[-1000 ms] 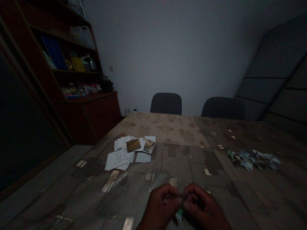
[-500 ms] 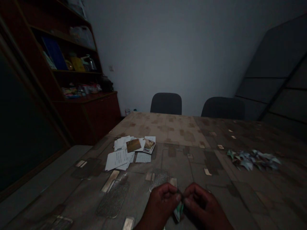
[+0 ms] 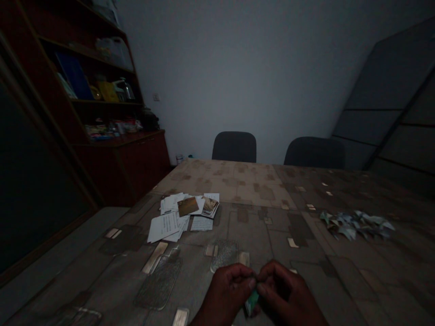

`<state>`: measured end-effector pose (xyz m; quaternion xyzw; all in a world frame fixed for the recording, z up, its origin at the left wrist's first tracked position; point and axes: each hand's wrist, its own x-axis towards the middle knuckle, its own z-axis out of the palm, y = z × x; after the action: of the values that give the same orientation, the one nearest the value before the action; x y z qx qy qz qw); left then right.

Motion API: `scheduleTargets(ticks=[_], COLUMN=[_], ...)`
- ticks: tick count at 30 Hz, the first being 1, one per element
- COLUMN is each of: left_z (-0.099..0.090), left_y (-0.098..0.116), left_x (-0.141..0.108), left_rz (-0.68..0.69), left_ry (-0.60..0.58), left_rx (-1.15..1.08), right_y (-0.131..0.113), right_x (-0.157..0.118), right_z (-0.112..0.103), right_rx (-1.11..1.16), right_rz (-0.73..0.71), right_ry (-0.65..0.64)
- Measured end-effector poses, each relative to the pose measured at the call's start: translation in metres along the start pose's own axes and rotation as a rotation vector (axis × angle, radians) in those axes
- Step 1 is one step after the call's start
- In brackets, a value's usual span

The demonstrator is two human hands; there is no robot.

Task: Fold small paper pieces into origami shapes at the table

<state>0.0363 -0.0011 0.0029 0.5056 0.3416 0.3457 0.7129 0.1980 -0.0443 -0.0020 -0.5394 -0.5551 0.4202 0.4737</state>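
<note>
Near the front edge of the view, my left hand [image 3: 228,290] and my right hand [image 3: 286,290] meet over the table, thumbs and fingers pinched together. Between them is a small folded piece of paper [image 3: 251,302], green and whitish, its lower end poking out below my thumbs. Its upper part is hidden by my fingertips. Away to the right lies a heap of folded paper pieces [image 3: 356,224] with pointed ends. Several printed cards [image 3: 165,227] lie spread in a loose pile to the left, with a brown picture card [image 3: 187,206] on top.
A patterned cloth covers the table [image 3: 234,174]. Two dark chairs, a left one [image 3: 234,146] and a right one [image 3: 314,151], stand at its far side. A dark red cabinet [image 3: 139,158] with filled shelves is at the left, and a grey panelled piece [image 3: 380,90] leans at the right.
My fingertips have come closer together at the top of the folded paper, and my right hand has shifted slightly left. The paper stays between both hands.
</note>
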Motion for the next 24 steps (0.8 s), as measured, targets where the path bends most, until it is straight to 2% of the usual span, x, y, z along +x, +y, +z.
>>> scheduleTargets(ticks=[3,8,15,17,21,24], left_z=[0.001,0.001,-0.007,-0.008,-0.009,-0.007], left_y=[0.0,0.001,0.009,0.006,-0.001,0.002], left_x=[0.001,-0.001,0.0,0.0,0.0,-0.002], left_rz=[0.003,-0.007,0.104,0.09,0.046,0.057], left_ry=[0.001,-0.051,-0.318,-0.309,-0.197,-0.202], left_rx=[0.008,-0.008,0.116,0.103,0.119,0.196], right_y=[-0.006,-0.011,-0.012,-0.013,-0.013,-0.011], right_x=[0.0,0.0,0.001,0.001,0.0,-0.001], right_z=[-0.001,-0.004,-0.009,-0.011,-0.011,-0.01], right_rx=[-0.063,-0.093,-0.17,-0.17,-0.183,-0.215], right_rz=[-0.018,-0.029,-0.058,-0.064,-0.057,-0.073], right_ry=[0.011,-0.039,-0.033,-0.037,-0.069,-0.079])
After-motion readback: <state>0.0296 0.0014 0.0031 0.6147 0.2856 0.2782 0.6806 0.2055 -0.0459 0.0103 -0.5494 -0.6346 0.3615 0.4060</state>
